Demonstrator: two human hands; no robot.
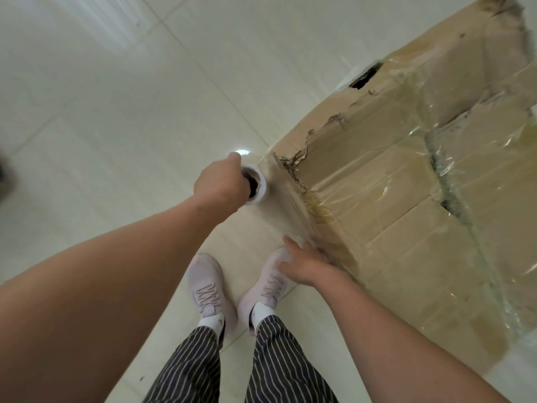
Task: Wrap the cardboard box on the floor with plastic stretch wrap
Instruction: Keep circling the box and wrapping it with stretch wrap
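A large worn cardboard box (401,181) stands on the tiled floor at the right, its top and near side covered with clear plastic film. My left hand (222,186) grips the upper end of a stretch wrap roll (258,186) held upright beside the box's near corner, fingers in its hollow core. A sheet of film (279,216) runs from the roll along the box's side. My right hand (305,263) lies with spread fingers against that film on the box's near side, low down.
My two feet in pale sneakers (209,286) stand on the glossy tile floor (116,126) just left of the box. The box has torn edges and a dark hole (364,75) near its far corner. A dark blurred object (4,173) sits at the left edge.
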